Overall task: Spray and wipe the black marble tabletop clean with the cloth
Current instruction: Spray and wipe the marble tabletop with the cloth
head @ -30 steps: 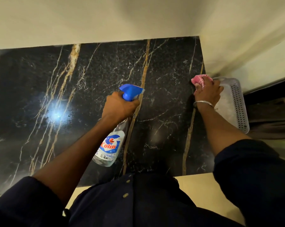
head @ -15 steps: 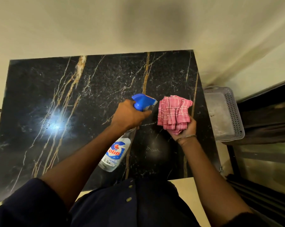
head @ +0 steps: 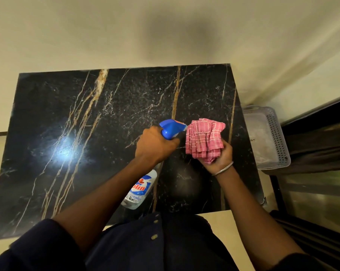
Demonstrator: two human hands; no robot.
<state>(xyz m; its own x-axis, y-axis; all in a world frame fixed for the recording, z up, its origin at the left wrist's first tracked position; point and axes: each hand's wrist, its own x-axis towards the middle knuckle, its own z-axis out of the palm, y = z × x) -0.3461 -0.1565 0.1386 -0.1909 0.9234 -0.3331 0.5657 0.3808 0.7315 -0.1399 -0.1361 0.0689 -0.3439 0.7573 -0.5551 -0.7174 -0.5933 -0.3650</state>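
Black marble tabletop against cream wall, basket beside

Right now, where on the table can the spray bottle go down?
The left half of the tabletop is bare, from wall edge to near edge. The strip beyond both hands is bare too. Crowded: right middle, where the left hand holds the spray bottle beside the cloth in the right hand.

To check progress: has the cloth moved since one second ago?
Yes. The cloth, in the right hand, went left, away from the basket, toward the bottle.
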